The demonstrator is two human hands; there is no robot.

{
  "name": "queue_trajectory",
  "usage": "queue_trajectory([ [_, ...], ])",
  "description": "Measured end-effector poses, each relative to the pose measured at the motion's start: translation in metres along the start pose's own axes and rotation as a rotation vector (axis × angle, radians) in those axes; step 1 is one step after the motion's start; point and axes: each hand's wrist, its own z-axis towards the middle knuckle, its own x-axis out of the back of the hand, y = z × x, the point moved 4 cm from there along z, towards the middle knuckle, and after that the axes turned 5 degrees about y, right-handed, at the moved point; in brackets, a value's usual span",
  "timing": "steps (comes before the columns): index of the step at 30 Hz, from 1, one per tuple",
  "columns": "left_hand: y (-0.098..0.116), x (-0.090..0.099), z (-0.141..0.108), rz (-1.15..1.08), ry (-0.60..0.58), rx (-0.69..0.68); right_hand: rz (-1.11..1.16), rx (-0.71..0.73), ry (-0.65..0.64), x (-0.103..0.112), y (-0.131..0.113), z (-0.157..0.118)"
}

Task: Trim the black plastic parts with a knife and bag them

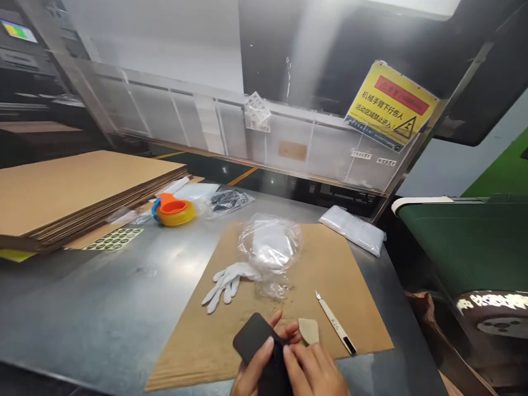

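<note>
A black piece with a flat, rounded-corner top (254,334) is at the bottom of the view, over the front of the cardboard sheet (198,352). My left hand (253,371) grips it, thumb on its near face and fingers curled behind. My right hand (313,371) is closed on its right side, fingertips pressed to it. The lower part of the piece is hidden by my hands and the frame edge. Just beyond my right hand lies a small beige scraper-like piece (309,330). To its right is a pale-handled craft knife (336,324), marked A26.
A white glove (230,279) and clear plastic bags (272,247) lie on the cardboard. Around it are a tape dispenser (175,212), a round-sticker sheet (115,240), bagged black parts (231,201) and a white packet (353,228). Stacked cardboard (82,187) stands left, a green conveyor (466,236) right.
</note>
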Motion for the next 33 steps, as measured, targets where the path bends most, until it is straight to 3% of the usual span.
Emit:
queue_trajectory([
  [3, 0.018, 0.014, -0.004, 0.012, 0.091, -0.069, 0.174, -0.120, -0.074, -0.033, 0.009, -0.004],
  [6, 0.036, 0.031, -0.013, 0.283, -0.065, -0.232, 0.055, -0.338, -0.130, -0.060, 0.040, -0.016],
  [9, 0.046, 0.044, -0.022, 0.645, -0.231, -0.354, 0.098, -0.340, -0.172, -0.077, 0.050, -0.029],
  [12, 0.054, 0.048, -0.026, 0.962, -0.309, -0.470, 0.211, -0.349, -0.183, -0.063, 0.038, -0.024],
  [15, 0.057, 0.043, -0.028, 1.081, -0.361, -0.511, 0.484, -0.343, -0.109, -0.026, 0.008, 0.007],
  [19, 0.051, 0.037, -0.030, 1.145, -0.469, -0.499, 0.735, 0.068, 0.000, 0.009, -0.046, 0.052],
  [21, 0.048, 0.040, -0.031, 1.161, -0.484, -0.494, 0.741, 0.129, 0.011, 0.009, -0.056, 0.058],
  [25, 0.044, 0.049, -0.035, 1.129, -0.476, -0.484, 0.750, 0.068, -0.080, -0.002, -0.055, 0.047],
  [29, 0.040, 0.048, -0.036, 1.155, -0.509, -0.435, 0.747, 0.053, -0.085, 0.001, -0.058, 0.041],
  [33, 0.038, 0.049, -0.036, 0.877, -0.546, -0.295, 0.844, -0.059, -0.153, 0.003, -0.050, 0.042],
])
